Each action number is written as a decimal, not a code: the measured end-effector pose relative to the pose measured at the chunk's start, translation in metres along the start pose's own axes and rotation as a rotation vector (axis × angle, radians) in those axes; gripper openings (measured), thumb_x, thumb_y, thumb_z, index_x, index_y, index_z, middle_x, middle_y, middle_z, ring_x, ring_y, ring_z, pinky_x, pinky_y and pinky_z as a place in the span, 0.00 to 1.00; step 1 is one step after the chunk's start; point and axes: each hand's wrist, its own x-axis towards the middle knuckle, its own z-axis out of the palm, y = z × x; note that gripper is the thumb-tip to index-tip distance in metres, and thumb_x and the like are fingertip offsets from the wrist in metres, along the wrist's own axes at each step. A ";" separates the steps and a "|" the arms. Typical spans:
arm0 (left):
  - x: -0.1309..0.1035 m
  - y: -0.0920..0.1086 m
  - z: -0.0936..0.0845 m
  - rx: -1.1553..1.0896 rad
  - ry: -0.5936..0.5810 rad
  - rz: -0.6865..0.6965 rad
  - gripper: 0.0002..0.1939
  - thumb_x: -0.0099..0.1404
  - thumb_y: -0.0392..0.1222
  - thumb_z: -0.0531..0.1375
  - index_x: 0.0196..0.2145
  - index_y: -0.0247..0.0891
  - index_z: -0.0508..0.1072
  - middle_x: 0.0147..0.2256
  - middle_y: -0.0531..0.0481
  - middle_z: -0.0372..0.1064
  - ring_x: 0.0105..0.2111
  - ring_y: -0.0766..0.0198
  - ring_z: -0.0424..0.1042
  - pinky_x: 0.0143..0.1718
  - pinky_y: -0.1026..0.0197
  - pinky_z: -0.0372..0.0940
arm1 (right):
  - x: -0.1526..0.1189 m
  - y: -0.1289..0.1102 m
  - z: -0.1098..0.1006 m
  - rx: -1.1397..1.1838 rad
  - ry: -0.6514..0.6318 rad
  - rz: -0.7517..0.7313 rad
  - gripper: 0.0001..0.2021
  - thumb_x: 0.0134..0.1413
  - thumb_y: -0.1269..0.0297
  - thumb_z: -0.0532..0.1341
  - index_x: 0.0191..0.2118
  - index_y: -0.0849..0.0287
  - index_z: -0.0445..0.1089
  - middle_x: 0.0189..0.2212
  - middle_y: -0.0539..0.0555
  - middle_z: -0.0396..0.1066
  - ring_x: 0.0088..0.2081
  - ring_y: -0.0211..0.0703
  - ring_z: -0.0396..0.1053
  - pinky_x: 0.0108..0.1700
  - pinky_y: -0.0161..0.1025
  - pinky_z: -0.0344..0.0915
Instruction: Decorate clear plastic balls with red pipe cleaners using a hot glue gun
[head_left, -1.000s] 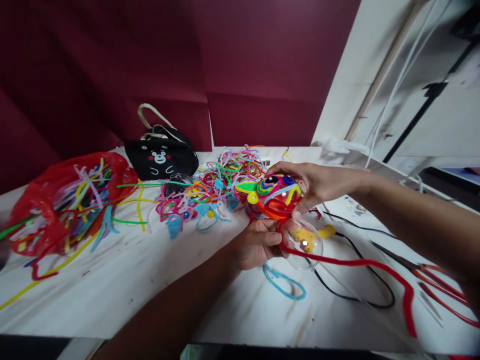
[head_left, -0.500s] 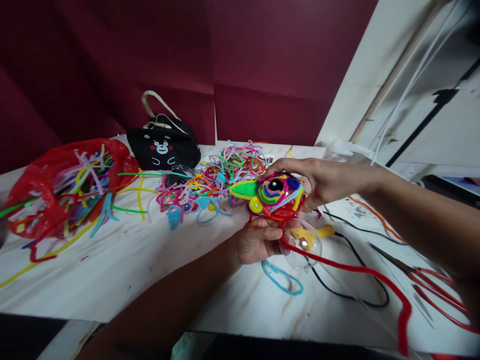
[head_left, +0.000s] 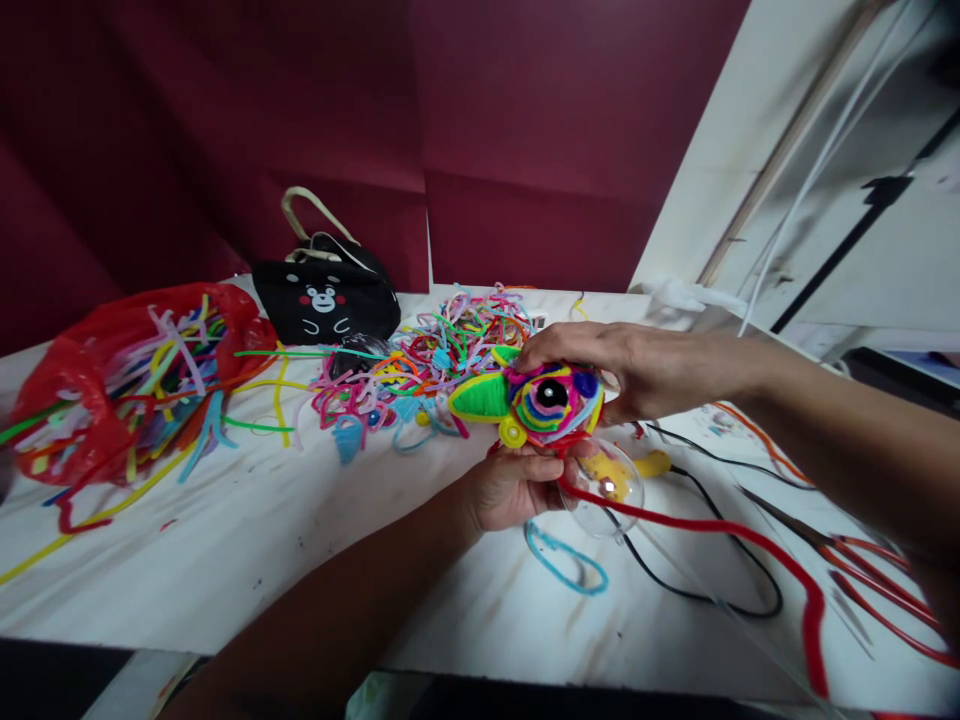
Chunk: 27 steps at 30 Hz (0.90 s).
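Observation:
My right hand (head_left: pixel 622 365) grips a colourful pipe-cleaner animal head (head_left: pixel 559 400) from above and behind. It has a black eye, green ears edged in yellow and a small yellow coil. Just under it my left hand (head_left: pixel 521 487) is closed, thumb and fingers pinching a red pipe cleaner (head_left: pixel 697 523) where it meets the head's underside. The long free end of that red strand runs off to the right and bends down. A clear plastic dome (head_left: pixel 604 515) sits beside my left fingertips; whether they touch it I cannot tell.
Behind the dome lies a yellow-handled tool (head_left: pixel 651 464) with a black cord. Orange-handled scissors (head_left: pixel 847 550) are at right, a blue pipe-cleaner loop (head_left: pixel 562 565) in front. Further back are a pipe-cleaner heap (head_left: pixel 450 350), a black bag (head_left: pixel 326 300) and a red plastic bag (head_left: pixel 67 370).
My right hand has tilted the animal head slightly down and left, so a second green ear tip shows. My left hand stays nearly in place with the red pipe cleaner.

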 end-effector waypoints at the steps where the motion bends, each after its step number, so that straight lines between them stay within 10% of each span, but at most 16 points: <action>1: 0.000 -0.001 -0.001 0.001 0.001 0.002 0.20 0.50 0.46 0.79 0.40 0.39 0.85 0.29 0.51 0.76 0.30 0.67 0.71 0.36 0.62 0.65 | 0.000 0.000 0.000 -0.006 0.002 -0.012 0.25 0.61 0.67 0.66 0.62 0.51 0.65 0.60 0.58 0.72 0.61 0.51 0.71 0.60 0.47 0.69; 20: -0.001 0.001 -0.001 0.007 0.032 -0.022 0.19 0.51 0.43 0.78 0.40 0.37 0.84 0.28 0.52 0.74 0.31 0.66 0.72 0.36 0.63 0.66 | -0.001 0.000 0.006 0.006 0.047 -0.011 0.24 0.60 0.66 0.66 0.61 0.55 0.67 0.59 0.60 0.72 0.60 0.53 0.72 0.60 0.48 0.69; 27: 0.000 0.004 0.002 0.054 0.031 -0.011 0.21 0.50 0.43 0.78 0.40 0.35 0.82 0.28 0.50 0.75 0.29 0.64 0.74 0.35 0.61 0.66 | -0.027 0.037 0.011 0.189 0.324 0.340 0.39 0.46 0.57 0.75 0.63 0.55 0.63 0.60 0.59 0.71 0.58 0.56 0.72 0.61 0.51 0.70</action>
